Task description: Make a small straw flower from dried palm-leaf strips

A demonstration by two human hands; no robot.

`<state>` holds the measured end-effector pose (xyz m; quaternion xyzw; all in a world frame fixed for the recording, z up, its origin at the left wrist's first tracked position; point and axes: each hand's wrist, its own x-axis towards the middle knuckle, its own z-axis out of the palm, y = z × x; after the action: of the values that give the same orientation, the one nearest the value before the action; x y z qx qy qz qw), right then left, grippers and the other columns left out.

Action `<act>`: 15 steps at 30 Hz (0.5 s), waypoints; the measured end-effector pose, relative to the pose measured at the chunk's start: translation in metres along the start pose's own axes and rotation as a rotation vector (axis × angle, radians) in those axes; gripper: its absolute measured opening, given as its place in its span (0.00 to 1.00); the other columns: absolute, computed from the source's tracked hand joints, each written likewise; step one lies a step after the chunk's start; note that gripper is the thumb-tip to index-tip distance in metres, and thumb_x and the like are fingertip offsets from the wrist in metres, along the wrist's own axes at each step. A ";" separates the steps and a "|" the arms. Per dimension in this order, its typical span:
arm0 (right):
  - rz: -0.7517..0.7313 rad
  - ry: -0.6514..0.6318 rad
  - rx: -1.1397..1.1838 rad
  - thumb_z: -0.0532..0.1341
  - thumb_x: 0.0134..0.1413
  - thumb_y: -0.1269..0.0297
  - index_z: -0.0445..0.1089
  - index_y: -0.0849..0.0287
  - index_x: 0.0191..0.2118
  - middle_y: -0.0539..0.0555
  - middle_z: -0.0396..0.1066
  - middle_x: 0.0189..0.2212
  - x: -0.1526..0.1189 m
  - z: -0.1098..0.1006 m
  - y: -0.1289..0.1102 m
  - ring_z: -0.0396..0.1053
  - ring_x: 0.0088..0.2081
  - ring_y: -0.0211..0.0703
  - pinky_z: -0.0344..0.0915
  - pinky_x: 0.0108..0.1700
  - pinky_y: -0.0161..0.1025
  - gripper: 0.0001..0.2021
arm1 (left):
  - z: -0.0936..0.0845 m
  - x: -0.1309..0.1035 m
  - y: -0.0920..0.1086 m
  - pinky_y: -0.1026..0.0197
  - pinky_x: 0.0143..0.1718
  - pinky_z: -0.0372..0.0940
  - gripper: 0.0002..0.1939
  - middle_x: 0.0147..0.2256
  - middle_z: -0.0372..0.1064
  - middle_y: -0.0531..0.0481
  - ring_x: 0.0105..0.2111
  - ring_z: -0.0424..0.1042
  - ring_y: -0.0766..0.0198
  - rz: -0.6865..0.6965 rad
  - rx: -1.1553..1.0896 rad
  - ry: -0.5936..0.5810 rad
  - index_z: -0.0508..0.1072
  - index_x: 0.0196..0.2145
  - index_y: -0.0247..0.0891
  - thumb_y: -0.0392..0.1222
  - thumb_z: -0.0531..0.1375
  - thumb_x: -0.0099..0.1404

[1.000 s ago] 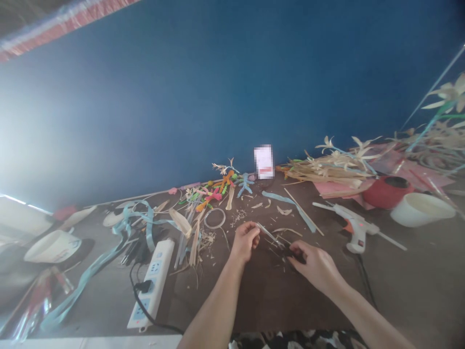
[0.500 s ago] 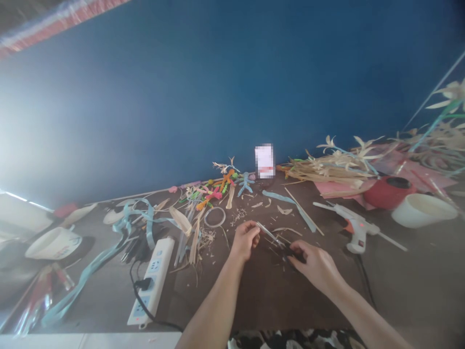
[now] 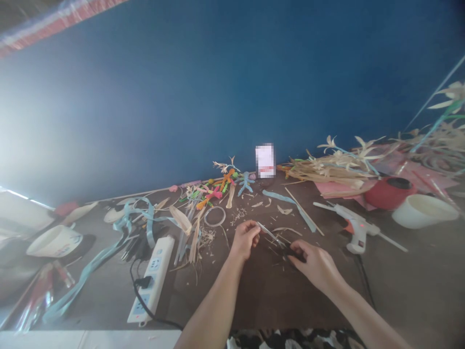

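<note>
Near the middle of the dark table, my right hand (image 3: 307, 259) grips the dark handles of a pair of scissors (image 3: 271, 236), whose metal blades point up and to the left. Close to the blade tips is my left hand (image 3: 248, 237), its thumb and fingers pinched together; what they hold, if anything, is too small to tell. Thin dry strips (image 3: 286, 229) lie just beyond the scissors. A clear ring (image 3: 214, 216) rests to the left of my left hand, beside pale shavings.
A white power strip (image 3: 154, 276) and blue ribbon (image 3: 90, 271) lie left. A glue gun (image 3: 359, 228), red pot (image 3: 388, 193) and white cup (image 3: 423, 211) stand right. Colourful pipe-cleaner pieces (image 3: 214, 194) and dried husks (image 3: 319, 168) line the wall.
</note>
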<state>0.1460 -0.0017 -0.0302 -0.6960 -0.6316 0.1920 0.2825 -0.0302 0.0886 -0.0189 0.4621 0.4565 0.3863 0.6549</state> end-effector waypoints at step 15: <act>0.013 0.003 0.034 0.56 0.40 0.58 0.65 0.54 0.28 0.47 0.68 0.21 0.000 0.003 0.003 0.65 0.23 0.38 0.57 0.25 0.32 0.07 | 0.000 0.000 0.000 0.70 0.14 0.47 0.09 0.23 0.67 0.51 0.15 0.56 0.75 0.023 0.003 -0.020 0.64 0.25 0.35 0.44 0.56 0.49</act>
<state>0.1462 -0.0011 -0.0340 -0.6954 -0.6233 0.2037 0.2939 -0.0304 0.0883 -0.0190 0.4721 0.4450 0.3885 0.6543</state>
